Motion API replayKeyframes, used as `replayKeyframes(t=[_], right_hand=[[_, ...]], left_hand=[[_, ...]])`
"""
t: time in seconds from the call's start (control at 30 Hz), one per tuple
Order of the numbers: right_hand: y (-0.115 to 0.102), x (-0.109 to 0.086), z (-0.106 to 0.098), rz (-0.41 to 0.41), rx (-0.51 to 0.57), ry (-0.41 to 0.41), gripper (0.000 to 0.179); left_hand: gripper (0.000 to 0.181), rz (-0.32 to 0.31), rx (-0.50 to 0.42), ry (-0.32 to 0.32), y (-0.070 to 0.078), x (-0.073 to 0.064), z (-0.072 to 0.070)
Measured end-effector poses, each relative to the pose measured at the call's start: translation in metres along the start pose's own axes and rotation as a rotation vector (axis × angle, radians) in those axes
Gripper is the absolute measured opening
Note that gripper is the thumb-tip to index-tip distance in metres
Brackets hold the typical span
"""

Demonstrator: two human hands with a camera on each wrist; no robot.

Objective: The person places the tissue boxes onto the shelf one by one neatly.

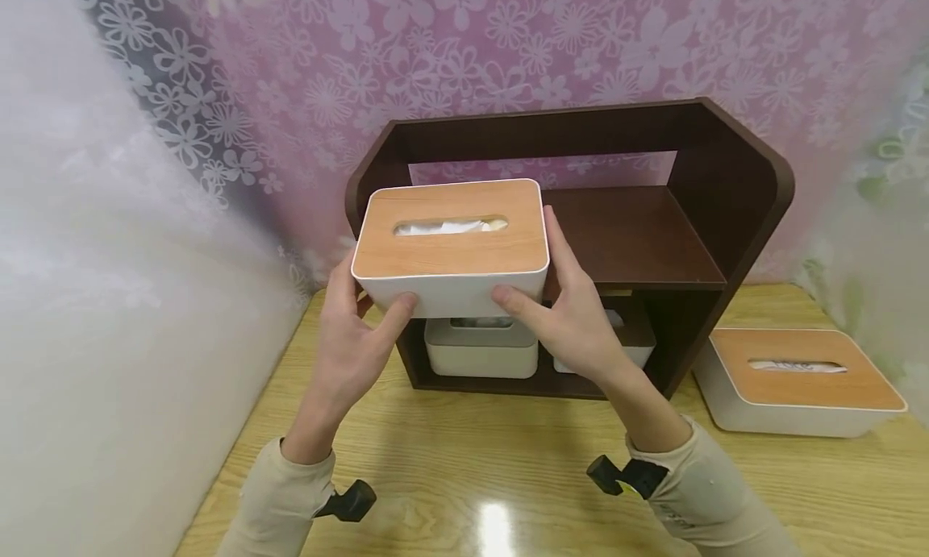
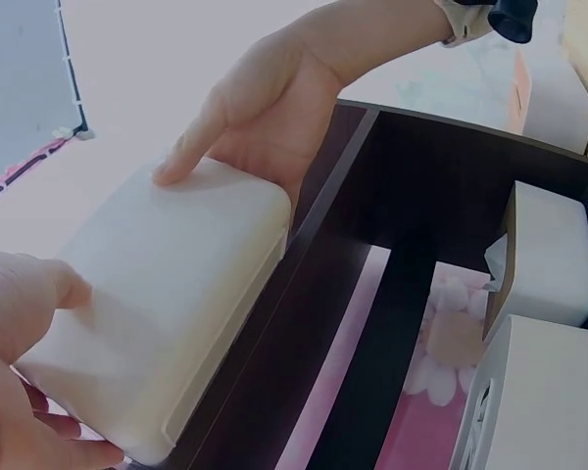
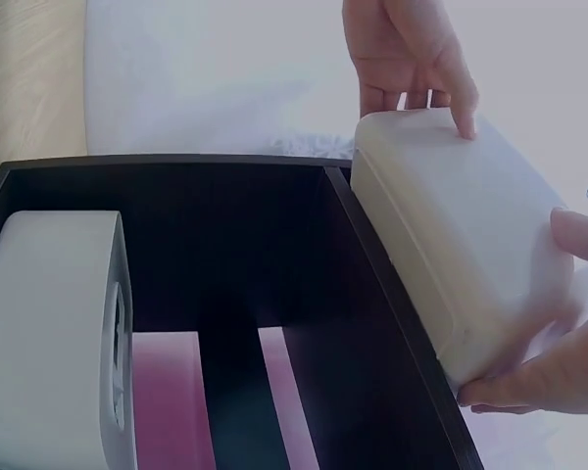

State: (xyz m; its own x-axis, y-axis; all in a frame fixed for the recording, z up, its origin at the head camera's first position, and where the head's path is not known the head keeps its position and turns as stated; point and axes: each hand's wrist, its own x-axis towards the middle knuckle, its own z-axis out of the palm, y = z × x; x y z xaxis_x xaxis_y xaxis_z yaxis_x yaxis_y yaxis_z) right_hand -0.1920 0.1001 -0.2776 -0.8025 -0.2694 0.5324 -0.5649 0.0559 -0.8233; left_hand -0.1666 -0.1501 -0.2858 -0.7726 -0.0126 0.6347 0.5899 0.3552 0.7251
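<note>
Pale sleeves [image 1: 279,492] stood nearest the head camera, each with a black wrist unit [image 1: 356,500] strapped on.

Grip: the left hand [image 1: 348,351] and the right hand [image 1: 581,323] held one white box [image 1: 450,295] between them, one at each end. Each thumb pressed on the front wall, well apart from the other, while the fingers were curled round the ends; in the right hand the index finger lay along the end wall, its tip near the lid's [image 1: 450,255] level. Both hands were spread as far as the box's depth required and pinched it between thumb and fingers.

Location: the box was held level in front of the left part of a dark brown shelf [image 1: 631,234], before its upper board. Whether its underside touched that board could not be told. Its lid was wood-toned, with a slot showing white material inside.

Surroundings: in the lower compartment stood a grey-lidded box [image 1: 482,359] and, to its right, a brown-lidded box [image 1: 640,355], partly hidden by the right hand. On the wood-grain table [image 1: 464,444], right of the shelf, rested a second wood-lidded box [image 1: 791,416].

Markings: dark lettering showed on the white material in that box's slot, too small to read with certainty. Pale flower outlines covered the pink curtain [image 1: 508,57] behind.
</note>
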Motion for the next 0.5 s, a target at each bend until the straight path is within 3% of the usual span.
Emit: replayKeyframes(t=[0.27,0.5], right_hand=[[0.004,0.007,-0.009,0.028,0.052,-0.030,0.091],[0.006,0.009,-0.014,0.066,0.016,-0.057,0.091]], left_hand=[[0.069,0.012,-0.002,0.026,-0.002,0.004,0.007],[0.068,0.021,-0.004,-0.011,-0.007,0.008,0.011]])
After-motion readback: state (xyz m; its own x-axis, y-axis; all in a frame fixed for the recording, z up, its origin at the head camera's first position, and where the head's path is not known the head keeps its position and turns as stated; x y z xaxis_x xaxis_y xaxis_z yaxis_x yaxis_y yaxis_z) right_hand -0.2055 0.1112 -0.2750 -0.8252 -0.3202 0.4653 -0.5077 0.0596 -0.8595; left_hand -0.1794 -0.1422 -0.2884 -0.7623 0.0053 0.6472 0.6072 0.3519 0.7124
